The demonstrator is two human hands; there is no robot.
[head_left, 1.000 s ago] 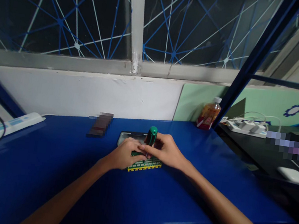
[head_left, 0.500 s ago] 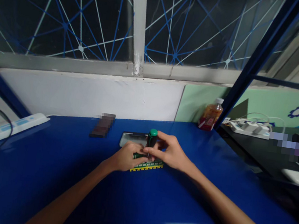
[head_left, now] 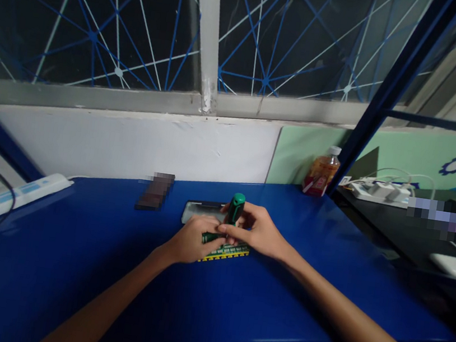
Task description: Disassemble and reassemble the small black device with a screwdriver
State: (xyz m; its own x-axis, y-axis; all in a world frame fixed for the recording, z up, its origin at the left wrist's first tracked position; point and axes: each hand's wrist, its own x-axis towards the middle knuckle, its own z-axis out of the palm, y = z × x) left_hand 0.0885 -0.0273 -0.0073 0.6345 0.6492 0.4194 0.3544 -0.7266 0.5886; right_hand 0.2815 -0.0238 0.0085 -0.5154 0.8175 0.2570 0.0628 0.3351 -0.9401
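Note:
My right hand [head_left: 259, 231] is closed around a screwdriver [head_left: 235, 209] with a green and black handle. The handle stands nearly upright with a slight tilt, and its tip is hidden by fingers. Bent fingers and thumb of my left hand [head_left: 190, 240] meet at the screwdriver's lower end; what they pinch there is hidden. Under both hands lies a green tool-bit case [head_left: 228, 254] with rows of small pale labels and a yellow-and-black front edge. Its clear, dark-rimmed lid [head_left: 199, 212] lies behind, partly covered by my hands.
A dark flat object [head_left: 154, 193], partly pixelated, lies on the blue table [head_left: 175, 305] at the back left. White power strips [head_left: 33, 194] sit at the left edge and on the black desk [head_left: 405, 235] at right. A drink bottle [head_left: 321, 173] stands in the back right corner.
The screwdriver handle has tilted slightly to the right. Both hands stay at nearly the same place over the case. The view shifted a little and came back.

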